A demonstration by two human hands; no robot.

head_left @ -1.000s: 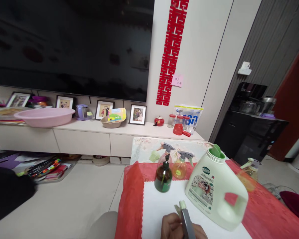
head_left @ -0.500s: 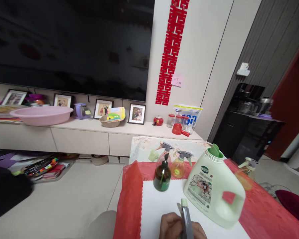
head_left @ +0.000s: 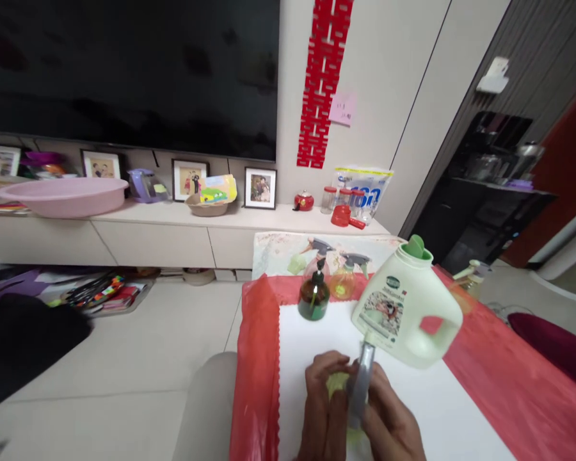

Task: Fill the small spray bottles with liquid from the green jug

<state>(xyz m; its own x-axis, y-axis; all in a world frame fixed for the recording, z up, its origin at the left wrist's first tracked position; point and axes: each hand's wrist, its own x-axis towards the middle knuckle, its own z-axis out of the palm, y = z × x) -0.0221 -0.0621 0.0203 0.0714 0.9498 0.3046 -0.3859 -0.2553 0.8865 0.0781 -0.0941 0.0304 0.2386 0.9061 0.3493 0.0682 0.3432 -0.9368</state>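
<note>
Low in the view, both hands are closed around a spray bottle with a grey trigger head [head_left: 362, 381] and a pale green nozzle pointing away from me. Part of its yellowish body shows between the fingers. My left hand [head_left: 322, 403] grips it from the left, fingers curled round the bottle near its neck. My right hand [head_left: 392, 416] holds the head from the right. Just beyond stands a large pale green detergent jug [head_left: 406, 307] with a green cap. A dark amber pump bottle [head_left: 313, 298] stands upright on the white sheet [head_left: 292, 378], left of the jug.
Behind the pump bottle are a yellow spray bottle [head_left: 343, 285] and a pinkish one [head_left: 315, 261]. Another yellowish spray bottle [head_left: 470, 282] is right of the jug. Red cloth [head_left: 256, 346] covers the table. A cabinet [head_left: 163, 240] with a pink basin [head_left: 67, 197] runs behind.
The camera view has tilted down, so the tabletop things sit higher. Both hands have come further into view with the spray bottle, and its yellowish body now shows between them.
</note>
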